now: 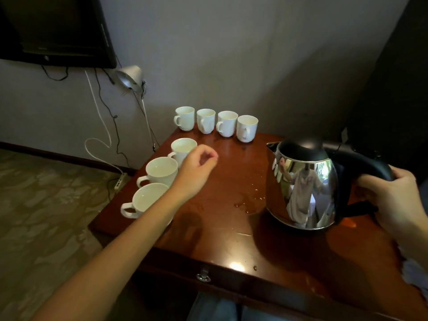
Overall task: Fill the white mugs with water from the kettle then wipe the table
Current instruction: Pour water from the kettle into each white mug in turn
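left forearm overlaps nearest mug; right hand covers kettle handle

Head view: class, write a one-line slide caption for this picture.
Right hand grips the kettle at a wet wooden table; left hand hovers loosely curled beside seven white mugs.

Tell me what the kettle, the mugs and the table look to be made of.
The kettle: polished metal body, likely stainless steel, since it mirrors the room; lid and handle matte black, probably plastic. The mugs: glossy white, apparently glazed ceramic. The table: reddish-brown wood or veneer, varnished, judging by sharp highlights and beaded water.
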`<action>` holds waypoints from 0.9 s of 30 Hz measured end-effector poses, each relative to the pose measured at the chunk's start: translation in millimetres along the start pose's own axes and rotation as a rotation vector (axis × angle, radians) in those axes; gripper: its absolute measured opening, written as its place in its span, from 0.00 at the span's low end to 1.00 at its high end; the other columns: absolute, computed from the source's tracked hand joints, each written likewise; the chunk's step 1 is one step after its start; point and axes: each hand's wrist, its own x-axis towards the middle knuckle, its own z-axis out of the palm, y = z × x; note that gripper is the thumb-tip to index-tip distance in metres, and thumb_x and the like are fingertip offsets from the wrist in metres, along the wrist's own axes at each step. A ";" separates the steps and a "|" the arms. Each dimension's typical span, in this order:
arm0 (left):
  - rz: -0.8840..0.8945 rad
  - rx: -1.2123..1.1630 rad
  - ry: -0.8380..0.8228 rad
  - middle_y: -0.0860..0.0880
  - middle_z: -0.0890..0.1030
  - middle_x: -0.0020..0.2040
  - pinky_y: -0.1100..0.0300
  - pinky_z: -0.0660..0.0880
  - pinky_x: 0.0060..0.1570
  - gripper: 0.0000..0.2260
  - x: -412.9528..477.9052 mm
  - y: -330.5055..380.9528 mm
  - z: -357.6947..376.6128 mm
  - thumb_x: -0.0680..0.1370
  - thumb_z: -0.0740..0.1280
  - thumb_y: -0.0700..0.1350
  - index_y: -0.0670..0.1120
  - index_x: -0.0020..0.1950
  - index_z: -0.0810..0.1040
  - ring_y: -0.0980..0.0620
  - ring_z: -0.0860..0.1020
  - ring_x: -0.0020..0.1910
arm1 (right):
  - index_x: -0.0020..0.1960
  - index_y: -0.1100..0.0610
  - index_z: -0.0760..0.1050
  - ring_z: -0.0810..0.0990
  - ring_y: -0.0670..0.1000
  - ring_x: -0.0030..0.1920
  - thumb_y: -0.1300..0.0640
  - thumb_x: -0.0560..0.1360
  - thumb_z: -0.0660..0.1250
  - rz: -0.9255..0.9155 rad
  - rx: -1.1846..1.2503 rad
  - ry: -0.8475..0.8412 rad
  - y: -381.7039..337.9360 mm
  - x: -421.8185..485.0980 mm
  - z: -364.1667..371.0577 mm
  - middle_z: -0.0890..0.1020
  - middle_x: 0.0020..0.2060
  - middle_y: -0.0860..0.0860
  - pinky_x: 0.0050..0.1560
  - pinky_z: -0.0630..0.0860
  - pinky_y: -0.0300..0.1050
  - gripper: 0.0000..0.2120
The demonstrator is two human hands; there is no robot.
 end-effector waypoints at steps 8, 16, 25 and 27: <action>-0.437 -0.323 -0.050 0.48 0.76 0.42 0.65 0.70 0.34 0.09 82.6 -31.1 104.0 0.79 0.57 0.38 0.45 0.55 0.74 0.55 0.73 0.36 | 0.41 0.53 0.74 0.75 0.62 0.42 0.68 0.73 0.63 0.075 -0.050 0.081 11.3 0.2 -18.6 0.76 0.38 0.61 0.44 0.71 0.56 0.11; -0.466 -0.223 -0.008 0.42 0.71 0.64 0.63 0.71 0.33 0.17 155.9 -71.7 142.6 0.78 0.59 0.37 0.42 0.67 0.67 0.54 0.76 0.37 | 0.39 0.50 0.75 0.74 0.62 0.45 0.65 0.69 0.68 0.140 0.048 0.149 8.5 10.4 -32.2 0.75 0.41 0.64 0.55 0.70 0.73 0.09; -0.530 -0.338 0.033 0.41 0.75 0.58 0.64 0.70 0.29 0.16 212.7 -67.0 181.3 0.78 0.63 0.49 0.44 0.63 0.69 0.54 0.74 0.34 | 0.39 0.50 0.74 0.75 0.63 0.41 0.65 0.72 0.63 0.154 -0.031 0.206 22.3 34.2 -44.4 0.74 0.39 0.65 0.39 0.71 0.77 0.10; -0.555 -0.359 0.049 0.40 0.76 0.55 0.64 0.70 0.28 0.17 220.3 -68.5 185.2 0.79 0.62 0.53 0.44 0.62 0.72 0.53 0.73 0.32 | 0.39 0.51 0.74 0.75 0.63 0.41 0.65 0.73 0.63 0.151 -0.040 0.198 25.3 36.0 -47.4 0.74 0.40 0.65 0.37 0.71 0.78 0.10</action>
